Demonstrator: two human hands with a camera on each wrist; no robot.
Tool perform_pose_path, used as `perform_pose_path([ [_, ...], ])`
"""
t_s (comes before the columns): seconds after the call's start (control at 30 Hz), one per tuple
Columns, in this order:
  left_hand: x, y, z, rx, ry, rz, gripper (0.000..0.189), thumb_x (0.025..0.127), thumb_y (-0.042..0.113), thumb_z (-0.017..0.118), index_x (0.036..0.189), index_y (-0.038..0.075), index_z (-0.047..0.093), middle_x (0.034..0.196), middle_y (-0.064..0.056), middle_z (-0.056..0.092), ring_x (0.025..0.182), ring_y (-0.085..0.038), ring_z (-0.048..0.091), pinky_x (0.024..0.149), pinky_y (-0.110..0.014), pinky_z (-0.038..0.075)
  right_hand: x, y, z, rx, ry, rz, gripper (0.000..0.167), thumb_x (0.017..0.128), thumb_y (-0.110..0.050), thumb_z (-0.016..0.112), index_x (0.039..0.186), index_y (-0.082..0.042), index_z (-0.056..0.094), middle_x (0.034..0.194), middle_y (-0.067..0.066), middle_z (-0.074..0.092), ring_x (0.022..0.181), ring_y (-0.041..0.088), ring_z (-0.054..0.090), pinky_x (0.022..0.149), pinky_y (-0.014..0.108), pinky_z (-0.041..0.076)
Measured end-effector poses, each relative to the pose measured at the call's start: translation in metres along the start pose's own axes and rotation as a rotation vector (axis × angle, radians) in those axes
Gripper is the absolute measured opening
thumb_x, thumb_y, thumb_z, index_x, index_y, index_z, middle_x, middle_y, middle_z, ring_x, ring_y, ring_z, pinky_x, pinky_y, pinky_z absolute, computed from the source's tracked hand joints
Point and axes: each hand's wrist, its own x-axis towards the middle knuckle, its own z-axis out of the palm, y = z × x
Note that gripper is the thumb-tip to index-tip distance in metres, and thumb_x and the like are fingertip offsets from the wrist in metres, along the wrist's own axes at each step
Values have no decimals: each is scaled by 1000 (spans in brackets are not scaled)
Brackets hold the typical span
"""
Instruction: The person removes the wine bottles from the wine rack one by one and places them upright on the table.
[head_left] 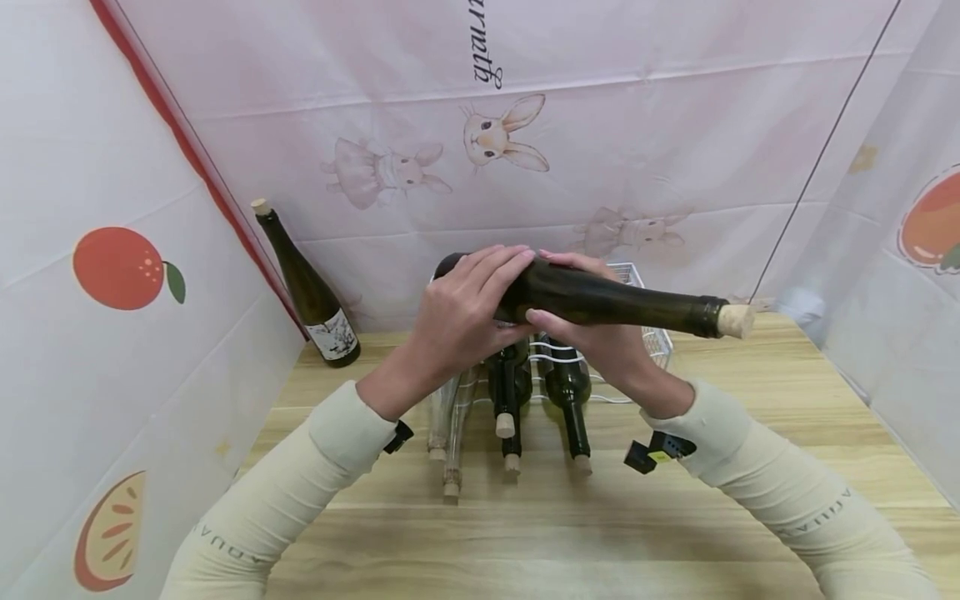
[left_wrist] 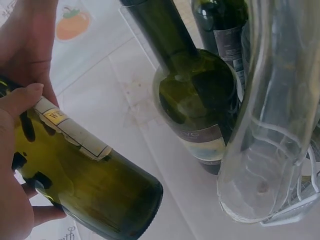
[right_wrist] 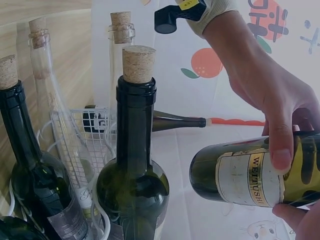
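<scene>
A dark green wine bottle [head_left: 615,298] with a cork is held nearly level above the rack, its neck pointing right. My left hand [head_left: 461,312] grips its body near the base, fingers laid over the top. Nearer the neck, my right hand [head_left: 607,350] holds the bottle from the underside, thumb on the near face. A pale label [right_wrist: 245,177] shows on the body in the right wrist view. Below both hands stands a white wire rack [head_left: 662,348], partly hidden by them. Corked dark bottles [head_left: 567,385] and clear bottles [head_left: 452,454] lie in it, necks toward me.
At the back left, another corked dark bottle [head_left: 303,287] with a black-and-white label stands upright by the wall. The wooden table [head_left: 525,533] is enclosed by printed cloth walls [head_left: 390,75] at the back and sides.
</scene>
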Motion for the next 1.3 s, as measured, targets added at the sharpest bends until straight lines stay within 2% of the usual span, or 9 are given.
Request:
perform_pose_path([
  [0.17, 0, -2, -2, 25, -13, 14, 77, 79, 48, 87, 138, 6, 63, 133, -10, 72, 121, -29, 69, 101, -42, 61, 0, 6, -1, -8, -23, -23, 71, 75, 15, 83, 140, 3, 55, 137, 26, 63, 124, 9, 64, 104, 22, 55],
  [0.5, -1, -8, -9, 47, -22, 27, 77, 75, 44, 89, 137, 6, 65, 131, -10, 73, 116, -30, 71, 87, -45, 65, 4, 16, -5, -36, -120, -83, 74, 80, -10, 89, 144, 0, 53, 143, 22, 61, 132, 10, 60, 111, 25, 51],
  [0.57, -1, -9, -10, 44, -20, 27, 77, 74, 43, 89, 137, 6, 65, 130, -10, 73, 115, -30, 72, 86, -45, 66, 5, 17, -5, -34, -137, -83, 75, 80, -10, 89, 145, 0, 52, 144, 21, 61, 133, 10, 59, 112, 25, 51],
  [0.77, -3, -14, -12, 37, -14, 24, 77, 73, 41, 90, 136, 5, 65, 129, -10, 74, 114, -30, 72, 83, -45, 66, 8, 18, -4, -66, -190, -85, 85, 76, 2, 89, 149, 0, 47, 150, 18, 57, 138, 14, 56, 115, 28, 48],
  [0.87, -5, -17, -13, 26, -16, 11, 76, 73, 41, 90, 136, 5, 65, 129, -11, 74, 114, -30, 72, 80, -45, 66, 9, 18, -3, -105, -225, -57, 90, 77, 1, 89, 154, -4, 43, 154, 14, 55, 141, 21, 55, 118, 27, 46],
  [0.97, -7, -19, -15, 11, -23, -14, 78, 72, 40, 91, 136, 5, 64, 129, -11, 74, 114, -30, 72, 76, -45, 67, 9, 18, -2, -110, -242, 13, 91, 77, -2, 90, 156, -9, 43, 153, 12, 56, 138, 25, 58, 113, 24, 49],
  [1.1, -13, -23, -17, 4, -42, -51, 82, 70, 41, 94, 137, 5, 63, 131, -10, 73, 114, -31, 72, 72, -45, 66, 6, 21, -2, -33, -252, 106, 87, 78, 0, 88, 154, -11, 47, 149, 10, 59, 129, 24, 65, 103, 25, 57],
  [1.2, -19, -27, -17, 9, -57, -71, 85, 69, 41, 95, 139, 5, 61, 132, -11, 72, 114, -31, 72, 73, -46, 66, 5, 24, -2, -8, -265, 103, 79, 79, 0, 87, 149, -11, 53, 144, 9, 62, 126, 19, 67, 102, 31, 60],
  [1.3, -25, -33, -19, -1, -61, -97, 87, 69, 40, 95, 139, 4, 60, 132, -12, 72, 114, -32, 72, 79, -47, 66, 4, 26, -2, -16, -279, 59, 73, 80, 1, 87, 145, -9, 56, 142, 10, 64, 128, 15, 66, 106, 35, 58],
])
